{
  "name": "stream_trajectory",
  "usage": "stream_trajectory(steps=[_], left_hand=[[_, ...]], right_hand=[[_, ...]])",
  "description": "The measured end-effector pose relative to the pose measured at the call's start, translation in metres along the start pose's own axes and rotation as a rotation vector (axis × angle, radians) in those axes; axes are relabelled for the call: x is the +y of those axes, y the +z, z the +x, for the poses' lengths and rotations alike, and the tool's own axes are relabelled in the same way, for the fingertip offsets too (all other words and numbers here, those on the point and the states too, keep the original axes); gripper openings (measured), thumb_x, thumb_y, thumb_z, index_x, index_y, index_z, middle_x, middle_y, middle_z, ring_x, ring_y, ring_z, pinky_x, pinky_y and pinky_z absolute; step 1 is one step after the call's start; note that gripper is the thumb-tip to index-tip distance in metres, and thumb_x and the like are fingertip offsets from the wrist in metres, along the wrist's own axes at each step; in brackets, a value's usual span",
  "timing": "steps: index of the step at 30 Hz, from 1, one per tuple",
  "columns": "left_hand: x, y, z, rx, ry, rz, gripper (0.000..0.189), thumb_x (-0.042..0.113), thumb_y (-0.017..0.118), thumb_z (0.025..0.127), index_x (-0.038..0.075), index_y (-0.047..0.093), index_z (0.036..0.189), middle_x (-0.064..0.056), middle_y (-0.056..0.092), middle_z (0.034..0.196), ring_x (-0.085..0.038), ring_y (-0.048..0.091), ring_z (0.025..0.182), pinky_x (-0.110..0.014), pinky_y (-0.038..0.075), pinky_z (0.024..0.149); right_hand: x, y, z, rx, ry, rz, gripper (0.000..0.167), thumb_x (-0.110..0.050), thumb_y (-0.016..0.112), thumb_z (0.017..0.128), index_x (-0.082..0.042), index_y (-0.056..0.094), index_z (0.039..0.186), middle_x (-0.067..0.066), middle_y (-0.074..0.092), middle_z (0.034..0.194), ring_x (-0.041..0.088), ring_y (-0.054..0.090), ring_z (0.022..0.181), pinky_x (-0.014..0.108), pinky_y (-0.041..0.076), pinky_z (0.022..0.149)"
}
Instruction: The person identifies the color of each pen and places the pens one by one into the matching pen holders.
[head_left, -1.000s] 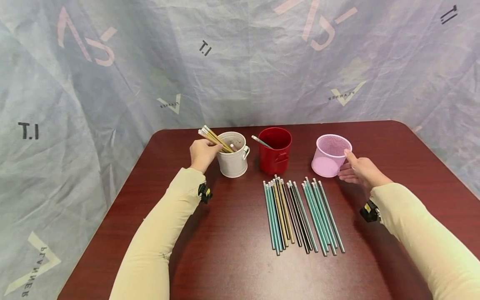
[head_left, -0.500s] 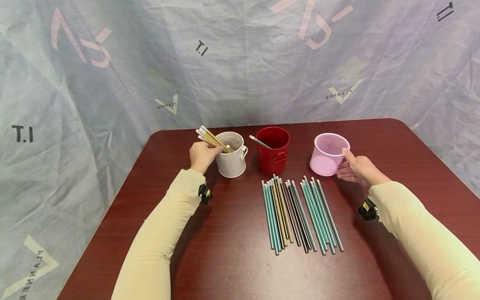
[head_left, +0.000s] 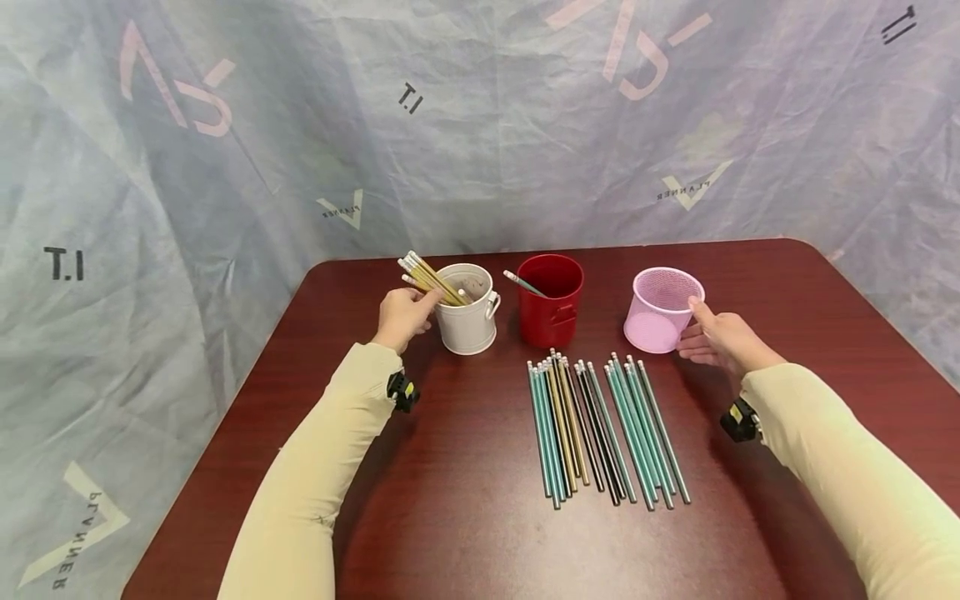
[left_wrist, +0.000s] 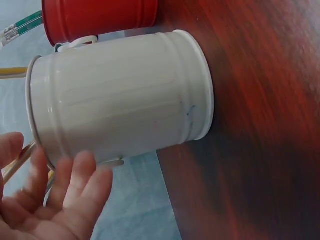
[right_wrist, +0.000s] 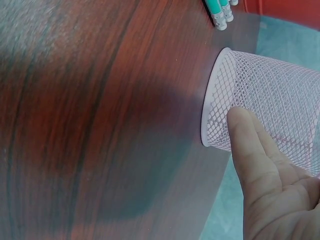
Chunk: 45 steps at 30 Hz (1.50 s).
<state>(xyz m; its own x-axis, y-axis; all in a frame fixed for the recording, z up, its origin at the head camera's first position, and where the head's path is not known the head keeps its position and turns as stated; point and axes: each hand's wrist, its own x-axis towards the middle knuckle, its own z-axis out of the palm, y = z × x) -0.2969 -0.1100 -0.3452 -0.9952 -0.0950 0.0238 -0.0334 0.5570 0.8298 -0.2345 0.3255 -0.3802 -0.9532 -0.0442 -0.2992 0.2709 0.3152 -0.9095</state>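
Several yellow pencils point(head_left: 429, 277) lean out of a white metal bucket point(head_left: 467, 330), eraser ends pointing up and left. At the bucket's left rim is my left hand point(head_left: 402, 318), its fingertips beside these pencils. In the left wrist view the fingers point(left_wrist: 82, 170) are loosely bent and spread apart, and the bucket stands upright on the table. My right hand point(head_left: 726, 340) touches the near right side of a pink mesh cup point(head_left: 651, 327). Its thumb lies at the rim; in the right wrist view the fingers point(right_wrist: 245, 135) extend straight along the mesh.
A red bucket point(head_left: 542, 321) between the other two containers holds a teal pencil point(head_left: 523, 283). In front of it lie rows of teal pencils point(head_left: 637, 425), gold pencils point(head_left: 566, 425) and black pencils point(head_left: 597, 433). A grey cloth point(head_left: 480, 125) hangs behind the brown table point(head_left: 465, 525).
My left hand has loosened from the yellow pencils and drawn slightly back and left. The pencils now rest spread against the white bucket's rim. The right hand stays at the pink cup.
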Motion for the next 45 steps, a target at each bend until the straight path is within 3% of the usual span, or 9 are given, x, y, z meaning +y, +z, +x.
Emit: stream_trajectory(steps=[6,9,13,16,20,24,33,37,45], left_hand=[[-0.009,0.006,-0.008,-0.101,-0.081,-0.194,0.042,0.032,0.060,0.094,-0.008,0.068,0.084,-0.003,0.061,0.064,-0.010,0.057,0.048,-0.035,0.058,0.060],[-0.013,0.008,-0.016,-0.121,-0.082,-0.208,0.040,0.029,0.061,0.093,-0.008,0.066,0.079,-0.002,0.060,0.061,-0.011,0.056,0.048,-0.039,0.058,0.062],[-0.014,0.016,-0.029,-0.196,0.001,-0.083,0.034,0.020,0.060,0.090,-0.008,0.065,0.073,-0.010,0.063,0.064,-0.011,0.056,0.046,-0.037,0.057,0.057],[-0.008,0.029,-0.039,-0.301,0.101,0.062,0.028,0.015,0.061,0.087,-0.008,0.067,0.073,-0.014,0.066,0.065,-0.009,0.054,0.044,-0.031,0.055,0.051],[0.005,0.052,-0.053,-0.470,0.237,0.260,0.023,0.016,0.065,0.085,-0.004,0.071,0.075,-0.010,0.064,0.061,-0.006,0.051,0.041,-0.022,0.049,0.044],[0.021,0.081,-0.063,-0.574,0.321,0.416,0.020,0.018,0.067,0.084,0.004,0.071,0.070,-0.001,0.059,0.053,-0.005,0.048,0.038,-0.019,0.043,0.041],[0.041,0.125,-0.067,-0.611,0.303,0.567,0.026,0.011,0.065,0.081,0.014,0.060,0.055,0.005,0.049,0.043,-0.006,0.045,0.033,-0.019,0.041,0.037],[0.041,0.130,-0.062,-0.612,0.254,0.547,0.035,0.007,0.064,0.080,0.014,0.050,0.048,0.003,0.046,0.041,-0.008,0.043,0.031,-0.020,0.039,0.035],[0.037,0.138,-0.059,-0.615,0.190,0.573,0.037,0.009,0.067,0.081,0.013,0.050,0.048,0.002,0.048,0.042,-0.010,0.041,0.030,-0.021,0.037,0.033]], right_hand=[[0.001,0.000,0.000,-0.012,0.011,-0.005,0.084,-0.049,0.020,0.102,0.031,0.029,0.125,0.018,0.067,0.091,0.012,0.066,0.075,0.032,0.056,0.076],[0.001,0.000,0.000,-0.017,0.011,-0.001,0.084,-0.049,0.020,0.102,0.031,0.030,0.124,0.018,0.067,0.092,0.012,0.067,0.075,0.032,0.056,0.077],[0.000,0.000,0.001,-0.013,0.005,-0.006,0.083,-0.049,0.020,0.102,0.030,0.031,0.124,0.016,0.067,0.091,0.011,0.066,0.075,0.030,0.056,0.076],[-0.001,-0.001,0.001,-0.011,0.003,0.007,0.083,-0.049,0.020,0.102,0.031,0.031,0.123,0.014,0.067,0.087,0.011,0.066,0.073,0.029,0.056,0.074],[-0.001,-0.001,0.001,-0.018,0.006,0.024,0.083,-0.048,0.021,0.102,0.031,0.032,0.122,0.012,0.067,0.085,0.012,0.066,0.072,0.029,0.056,0.073],[0.001,-0.002,0.001,-0.026,0.003,0.003,0.083,-0.049,0.020,0.102,0.030,0.032,0.123,0.014,0.067,0.089,0.011,0.066,0.074,0.029,0.056,0.074],[-0.001,-0.002,0.001,-0.022,0.006,0.000,0.084,-0.049,0.019,0.102,0.031,0.029,0.125,0.019,0.067,0.091,0.012,0.066,0.074,0.031,0.056,0.076],[-0.002,-0.001,0.001,-0.018,0.003,-0.001,0.085,-0.049,0.020,0.102,0.031,0.028,0.125,0.019,0.067,0.092,0.013,0.067,0.075,0.031,0.056,0.076],[-0.002,-0.001,0.002,-0.003,0.018,0.004,0.085,-0.050,0.020,0.101,0.031,0.028,0.126,0.016,0.067,0.088,0.012,0.066,0.073,0.029,0.056,0.073]])
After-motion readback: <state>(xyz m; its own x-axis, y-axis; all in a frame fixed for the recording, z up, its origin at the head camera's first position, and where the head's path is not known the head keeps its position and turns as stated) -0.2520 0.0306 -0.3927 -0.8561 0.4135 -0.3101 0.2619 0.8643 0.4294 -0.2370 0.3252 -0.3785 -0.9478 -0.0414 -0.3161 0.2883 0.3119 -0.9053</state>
